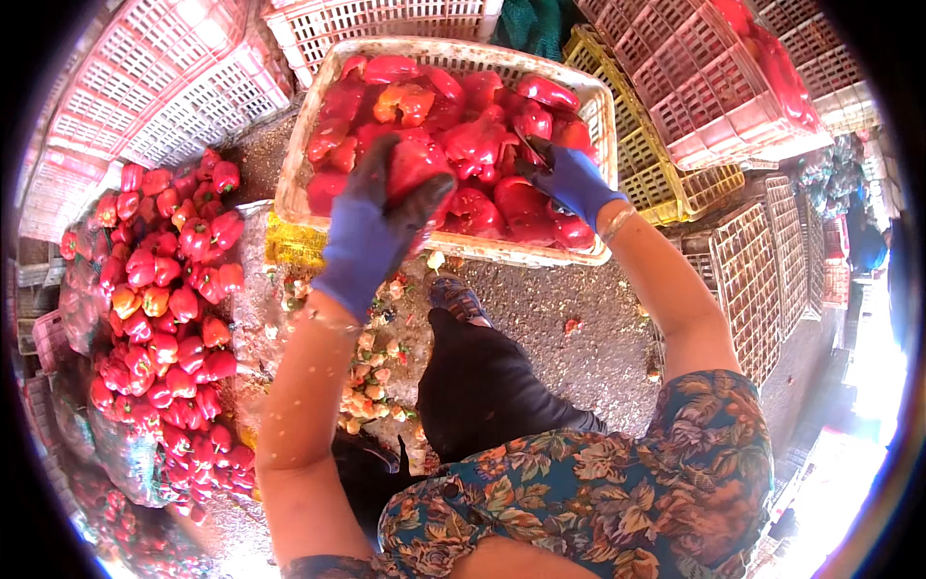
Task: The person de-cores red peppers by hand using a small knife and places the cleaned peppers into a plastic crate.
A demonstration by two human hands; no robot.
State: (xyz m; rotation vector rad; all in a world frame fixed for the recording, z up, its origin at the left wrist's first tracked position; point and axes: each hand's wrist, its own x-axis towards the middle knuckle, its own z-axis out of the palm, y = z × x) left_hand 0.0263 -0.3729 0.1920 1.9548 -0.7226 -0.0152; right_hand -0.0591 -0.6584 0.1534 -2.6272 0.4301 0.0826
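Both of my hands wear blue gloves with dark palms and fingers. My left hand [383, 217] grips a large red bell pepper [417, 165] between thumb and fingers, over the near left part of a dirty white plastic crate [443, 49]. My right hand [568, 177], above the crate's right side, is closed on a small tool, perhaps a knife, mostly hidden by the fingers. Opened red bell peppers [474, 141] fill the crate, with one orange-red pepper [403, 103] towards the back.
A heap of whole red bell peppers [170, 311] lies at the left. Cut pepper cores [369, 383] are scattered on the floor near my feet. Stacked pink-white crates [155, 79] stand back left; a yellow crate [636, 155] and more crates [749, 275] stand at the right.
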